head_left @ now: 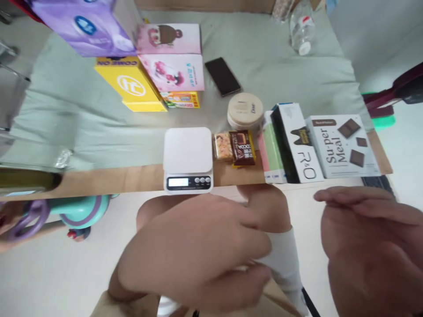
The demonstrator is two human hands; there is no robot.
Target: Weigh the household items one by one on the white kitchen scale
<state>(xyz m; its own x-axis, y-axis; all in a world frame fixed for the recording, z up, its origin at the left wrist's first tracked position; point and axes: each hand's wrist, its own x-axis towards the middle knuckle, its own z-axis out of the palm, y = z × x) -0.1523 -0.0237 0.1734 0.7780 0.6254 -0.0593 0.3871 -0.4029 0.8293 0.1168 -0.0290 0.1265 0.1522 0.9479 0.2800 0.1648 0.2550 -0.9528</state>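
Note:
My left hand [198, 251] hangs in front of the table edge over my lap, palm down. Its fingers are half bent, with a narrow gap between them and the thumb, and no object shows there. My right hand [373, 246], blurred, is below the front right corner with fingers stretched out and nothing visible in it. Closest to the left hand is a white kitchen scale [188, 152], its display lit and its plate bare. Right of it lie a wrapped nut bar [224, 146] and a brown cocoa snack packet [243, 148]. A white Su-per Meal box [343, 147] lies above the right hand.
A black and white box [297, 141], a green-pink box [273, 149], a round Dove jar [245, 110] and a phone [223, 76] lie on the table. Yellow [132, 83], pink [173, 72] and purple [89, 26] packages stand behind. A clear bottle [302, 28] lies back right, a green bottle [26, 180] left.

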